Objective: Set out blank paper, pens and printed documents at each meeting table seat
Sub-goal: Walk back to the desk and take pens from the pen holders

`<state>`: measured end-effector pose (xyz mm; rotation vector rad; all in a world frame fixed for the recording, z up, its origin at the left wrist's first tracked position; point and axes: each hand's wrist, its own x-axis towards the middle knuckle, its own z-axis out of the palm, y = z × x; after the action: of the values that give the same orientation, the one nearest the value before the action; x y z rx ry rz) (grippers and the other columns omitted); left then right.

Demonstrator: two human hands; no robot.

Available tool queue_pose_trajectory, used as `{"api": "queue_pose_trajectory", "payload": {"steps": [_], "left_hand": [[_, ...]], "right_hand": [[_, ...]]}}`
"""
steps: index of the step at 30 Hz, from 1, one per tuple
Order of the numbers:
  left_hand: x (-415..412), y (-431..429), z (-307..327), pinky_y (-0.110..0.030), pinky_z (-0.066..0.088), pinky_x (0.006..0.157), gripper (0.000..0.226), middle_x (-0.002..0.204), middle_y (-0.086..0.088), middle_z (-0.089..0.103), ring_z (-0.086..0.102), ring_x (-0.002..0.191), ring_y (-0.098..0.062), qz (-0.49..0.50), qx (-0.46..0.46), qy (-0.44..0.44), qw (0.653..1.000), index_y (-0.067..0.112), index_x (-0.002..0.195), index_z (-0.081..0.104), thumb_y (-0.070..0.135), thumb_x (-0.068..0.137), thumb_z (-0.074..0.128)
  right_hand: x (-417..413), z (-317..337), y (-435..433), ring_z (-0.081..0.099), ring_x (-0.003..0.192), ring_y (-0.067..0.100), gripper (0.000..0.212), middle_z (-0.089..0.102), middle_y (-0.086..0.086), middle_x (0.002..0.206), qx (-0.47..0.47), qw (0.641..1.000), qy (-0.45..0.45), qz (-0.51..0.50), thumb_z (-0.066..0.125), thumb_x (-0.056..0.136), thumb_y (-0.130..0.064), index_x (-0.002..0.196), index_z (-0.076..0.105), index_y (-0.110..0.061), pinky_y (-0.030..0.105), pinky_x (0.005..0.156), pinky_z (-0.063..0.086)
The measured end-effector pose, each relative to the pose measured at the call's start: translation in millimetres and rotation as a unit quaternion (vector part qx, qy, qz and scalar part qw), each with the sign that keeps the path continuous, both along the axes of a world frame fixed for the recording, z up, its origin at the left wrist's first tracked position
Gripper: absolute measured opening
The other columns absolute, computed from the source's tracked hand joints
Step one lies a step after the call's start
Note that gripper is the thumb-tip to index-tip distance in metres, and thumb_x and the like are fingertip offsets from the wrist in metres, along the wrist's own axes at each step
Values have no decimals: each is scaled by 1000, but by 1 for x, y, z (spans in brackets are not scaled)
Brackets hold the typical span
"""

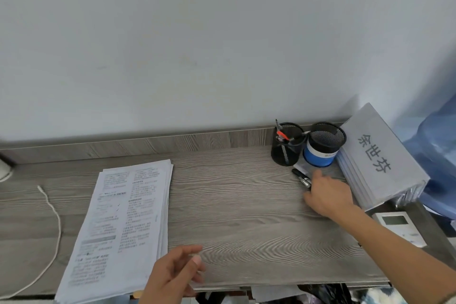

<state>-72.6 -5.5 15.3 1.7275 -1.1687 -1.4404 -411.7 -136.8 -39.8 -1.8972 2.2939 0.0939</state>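
Grey-wood desk (pixel 246 217): supply point against the wall, not a meeting seat (clock directions taken across its top).
Printed documents (pixel 123 217): at 9 o'clock, flat, in one loosely squared stack; probably kept together for dealing out seat by seat.
Pens (pixel 301 176): black, lying loose at 2 o'clock, just in front of the mesh cups.
Right hand (pixel 328 195): reaching to 2 o'clock, palm down, fingers spread over the near ends of the pens; cannot tell whether pinching them or only touching.
Left hand (pixel 172 276): at 6 o'clock, fingers loosely curled, holding nothing, hovering by the stack's near corner; likely ready for the papers.
Mesh cups (pixel 286 148): two, black, at 1 o'clock; one with a few pens upright, the other showing blue inside.
Name placards (pixel 377 155): stacked at 3 o'clock, leaning.
Blank paper: none told apart.
Cable (pixel 55 217): white, trailing beyond the stack at 9 o'clock.
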Motion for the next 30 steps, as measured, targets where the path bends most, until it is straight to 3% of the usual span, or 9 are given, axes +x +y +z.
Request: {"api": "queue_pose_trajectory", "payload": {"steps": [6, 10, 12, 15, 17, 19, 24, 30], "left_hand": [[-8, 5, 4, -28, 50, 50, 17, 78, -13, 75, 69, 62, -21, 15, -1, 1, 1000, 8, 99, 68, 0, 90, 57], [-10, 9, 5, -29, 49, 49, 16, 78, -15, 75, 69, 62, -21, 31, 2, 3, 1000, 8, 100, 68, 0, 90, 57], [-10, 10, 5, -30, 48, 50, 17, 79, -16, 75, 68, 62, -22, 35, 3, 4, 999, 7, 101, 68, 0, 90, 58], [-11, 12, 8, -28, 48, 49, 14, 79, -15, 75, 67, 62, -21, 44, 2, 7, 999, 7, 100, 68, 7, 87, 65], [-10, 14, 9, -27, 48, 49, 15, 79, -15, 75, 67, 61, -20, 52, -2, 4, 999, 8, 98, 68, 12, 84, 66], [-8, 16, 9, -30, 48, 51, 13, 78, -15, 75, 68, 62, -22, 52, -3, -3, 999, 8, 99, 69, 3, 90, 61], [0, 23, 5, -30, 50, 51, 18, 76, -15, 75, 70, 61, -24, 64, -4, -16, 998, 8, 98, 69, -3, 90, 57], [8, 23, 0, -34, 50, 52, 13, 76, -16, 74, 70, 62, -25, 65, 5, -10, 998, 5, 100, 68, 0, 90, 59]], "right_hand": [[-4, 5, -3, 50, 69, 23, 26, 52, 2, 80, -4, 1000, -24, 14, 53, 86, -33, 94, 35, -17, 31, 60, 41], [3, 9, -7, 57, 70, 22, 24, 58, 0, 77, -41, 987, -154, 26, 61, 85, -35, 94, 47, -17, 33, 60, 47], [16, 15, -8, 53, 63, 18, 22, 56, 1, 69, -101, 952, -288, 16, 68, 83, -32, 87, 54, -15, 32, 56, 41], [38, 31, -8, 40, 55, 14, 22, 50, 6, 61, -221, 854, -470, -31, 74, 83, -26, 74, 56, -18, 28, 54, 35], [52, 37, -8, 36, 53, 11, 27, 47, 6, 59, -282, 794, -537, -48, 75, 84, -21, 69, 52, -20, 26, 53, 34], [64, 37, -5, 32, 52, 9, 33, 40, 6, 56, -296, 772, -561, -46, 74, 84, -20, 65, 47, -18, 27, 52, 31], [69, -3, 5, 43, 58, 19, 32, 46, 8, 60, -262, 774, -571, -81, 75, 83, -24, 66, 50, -15, 38, 56, 40], [65, -36, 17, 32, 49, 9, 27, 37, -8, 53, -207, 854, -470, -81, 72, 86, -22, 69, 53, -13, 24, 49, 28]]}}
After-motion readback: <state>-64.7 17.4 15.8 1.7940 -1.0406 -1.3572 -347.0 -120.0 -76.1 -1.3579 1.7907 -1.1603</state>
